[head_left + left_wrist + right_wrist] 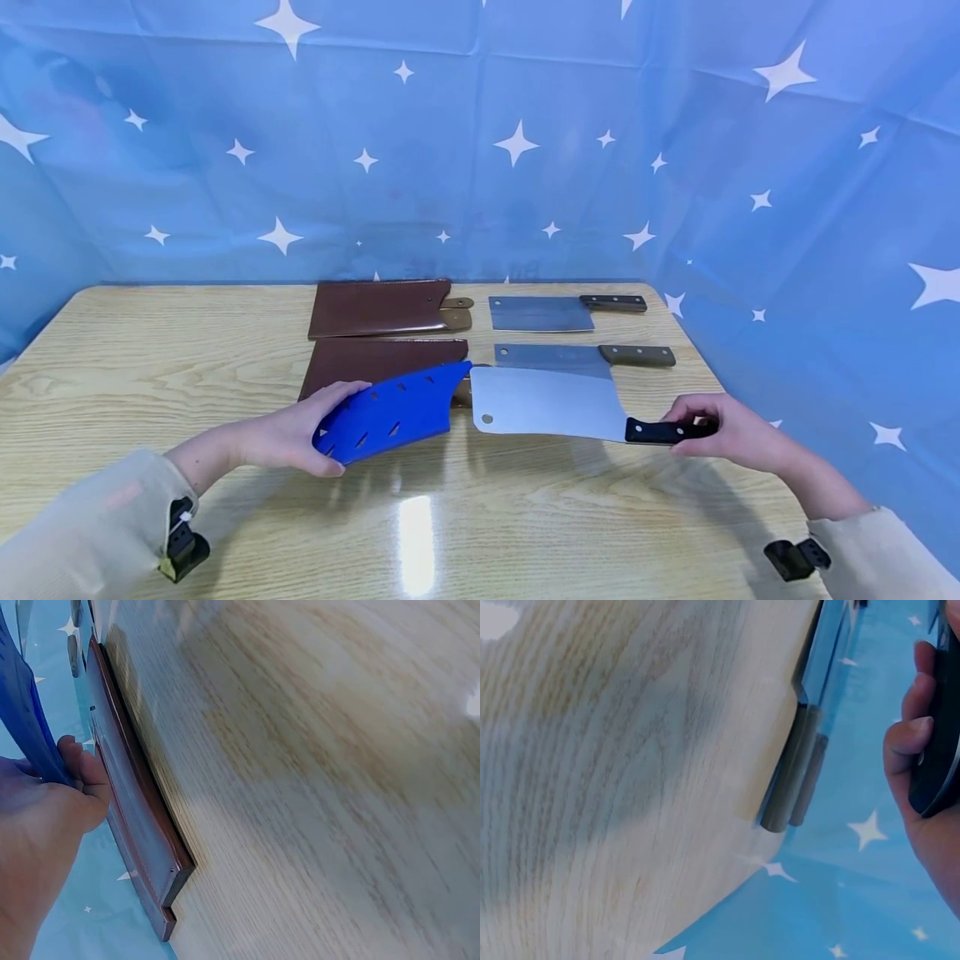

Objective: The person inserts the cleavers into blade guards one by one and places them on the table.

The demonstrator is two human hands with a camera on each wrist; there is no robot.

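My left hand (288, 433) grips a blue slotted blade sheath (397, 408) by its left end, with the thumb on the near side. Its other end faces the blade of a cleaver (551, 404), edge close to edge. My right hand (738, 429) holds that cleaver by its black riveted handle (671, 431). In the right wrist view the fingers curl round the handle (939, 735). Both things are held above the table, casting shadows on it. The left wrist view shows the sheath (30, 712) pinched between thumb and fingers.
Two brown leather sheaths (375, 308) lie at the back middle of the wooden table (187, 350), the nearer one partly behind the blue sheath. To their right lie two more cleavers, a rear one (540, 314) and a nearer one (637, 356). A blue starred cloth (450, 167) hangs behind.
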